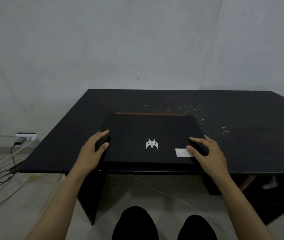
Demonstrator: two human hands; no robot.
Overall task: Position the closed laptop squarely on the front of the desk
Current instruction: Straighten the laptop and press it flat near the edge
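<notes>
A closed black laptop (143, 130) with a silver logo, a red strip along its far edge and a white sticker near its front right corner lies flat near the front edge of the black desk (241, 118). Its front edge runs roughly parallel to the desk's front edge. My left hand (92, 149) grips the laptop's left side, thumb on the lid. My right hand (205, 151) grips its right side, thumb on the lid beside the sticker.
A white power strip (26, 135) with a charger and several cables (3, 174) lies on the floor to the left. Another white cable (172, 194) runs under the desk. My knees show at the bottom. A grey wall stands behind the desk.
</notes>
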